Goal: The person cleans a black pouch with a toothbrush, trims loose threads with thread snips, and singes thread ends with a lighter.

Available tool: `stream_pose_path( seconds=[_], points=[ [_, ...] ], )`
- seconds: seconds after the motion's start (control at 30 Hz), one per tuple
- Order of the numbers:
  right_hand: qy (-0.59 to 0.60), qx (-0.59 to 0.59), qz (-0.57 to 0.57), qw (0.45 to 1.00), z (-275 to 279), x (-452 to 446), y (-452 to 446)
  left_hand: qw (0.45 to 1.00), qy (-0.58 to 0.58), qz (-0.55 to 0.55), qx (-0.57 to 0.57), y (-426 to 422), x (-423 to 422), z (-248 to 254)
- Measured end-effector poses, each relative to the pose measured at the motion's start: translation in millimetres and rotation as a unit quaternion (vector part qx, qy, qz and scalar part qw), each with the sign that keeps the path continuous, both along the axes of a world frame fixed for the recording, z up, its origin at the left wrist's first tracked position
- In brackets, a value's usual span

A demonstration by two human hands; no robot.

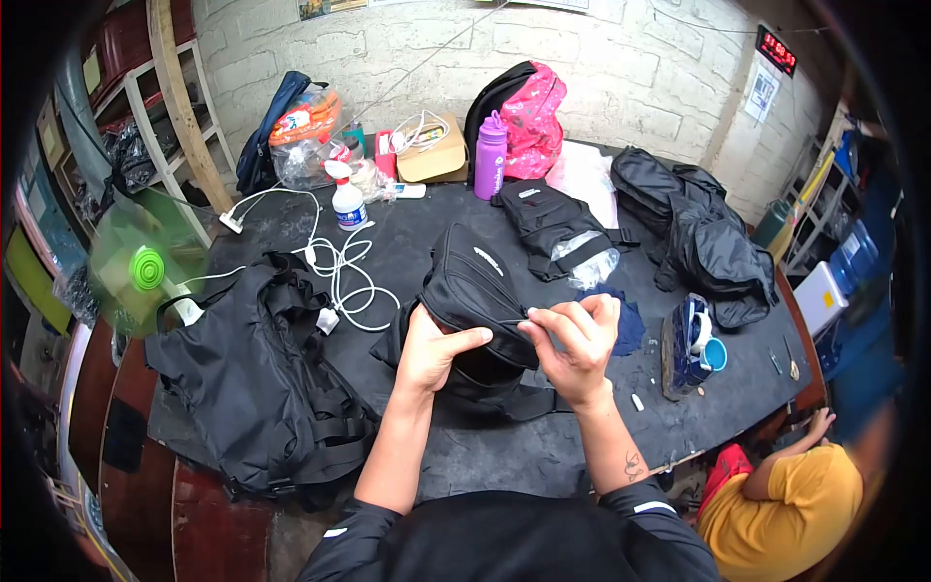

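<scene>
A small black bag (472, 276) with a zipper and a small pale label is held up over the dark table, in front of my body. My left hand (427, 351) grips its left side, the thumb lying across the front and the other fingers hidden behind the fabric. At the bag's right edge, my right hand (574, 344) pinches a thin cord-like zipper pull between thumb and fingertips. Black straps (529, 403) hang beneath the bag onto the table. Just beyond it lies another black bag (553, 218) with clear plastic on it.
Left lie a large black bag (252, 378) and a coiled white cable (339, 276); a green fan (145, 269) stands beside them. A spray bottle (349, 202), purple bottle (491, 160) and pink bag (533, 116) stand behind. A person in yellow (800, 509) sits at lower right.
</scene>
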State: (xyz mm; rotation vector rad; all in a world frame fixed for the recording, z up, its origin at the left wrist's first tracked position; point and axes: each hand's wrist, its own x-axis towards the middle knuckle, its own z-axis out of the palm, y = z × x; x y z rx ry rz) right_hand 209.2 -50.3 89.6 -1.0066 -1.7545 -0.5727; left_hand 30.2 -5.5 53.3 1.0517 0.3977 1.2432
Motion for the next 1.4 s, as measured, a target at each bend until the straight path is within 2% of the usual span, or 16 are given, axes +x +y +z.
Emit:
stream_pose_path(
  seconds=[0.27,0.5,0.53,0.6,0.63,0.67,0.7,0.73,0.77,0.8,0.87,0.9,0.93,1.0,1.4],
  points=[
    [0.002,-0.004,0.002,1.000,-4.1,-2.9,2.6,1.000,-0.003,0.002,0.002,-0.4,-1.9,0.2],
    [0.143,-0.206,-0.004,0.968,-19.0,-6.3,13.1,1.000,0.002,0.001,0.012,1.0,0.8,-7.8],
    [0.144,-0.207,-0.006,0.968,-24.0,-4.8,15.2,1.000,0.003,-0.001,0.011,0.2,2.4,-7.5],
    [0.271,-0.383,0.108,0.876,-42.6,0.1,25.1,1.000,0.018,0.017,0.018,-1.9,6.6,-6.8],
    [0.306,-0.415,0.165,0.841,-49.1,1.3,29.2,1.000,0.019,0.014,0.018,-2.6,8.3,-7.6],
    [0.307,-0.413,0.163,0.842,-53.3,4.8,29.5,0.999,0.028,0.021,0.021,-3.3,9.6,-8.7],
    [0.421,-0.458,0.286,0.729,-53.1,5.8,29.1,0.999,0.039,0.028,0.024,-3.3,10.3,-9.4],
    [0.516,-0.483,0.398,0.585,-53.0,7.0,28.8,0.999,0.040,0.025,0.025,-2.7,10.4,-10.4],
    [0.537,-0.456,0.443,0.555,-56.3,10.7,28.5,0.998,0.038,0.036,0.024,-1.8,9.9,-11.8],
    [0.537,-0.455,0.442,0.556,-57.0,9.5,26.4,0.998,0.035,0.048,0.023,-1.1,9.3,-12.7],
    [0.475,-0.372,0.250,0.757,-55.6,1.0,20.1,0.999,0.023,0.045,0.016,0.5,8.0,-11.1],
    [0.386,-0.287,0.129,0.867,-50.7,-4.0,14.4,0.999,0.020,0.047,0.013,0.1,7.8,-9.0],
    [0.386,-0.287,0.129,0.867,-47.7,-5.0,12.7,0.999,0.017,0.048,0.009,-0.3,7.7,-7.8],
    [0.204,-0.137,0.018,0.969,-42.5,-5.3,10.7,0.999,0.016,0.045,0.012,-0.3,8.6,-7.0],
    [0.093,-0.042,-0.049,0.994,-29.4,-5.0,3.9,0.998,0.027,0.049,0.028,-3.5,8.8,-2.4]
  ],
)
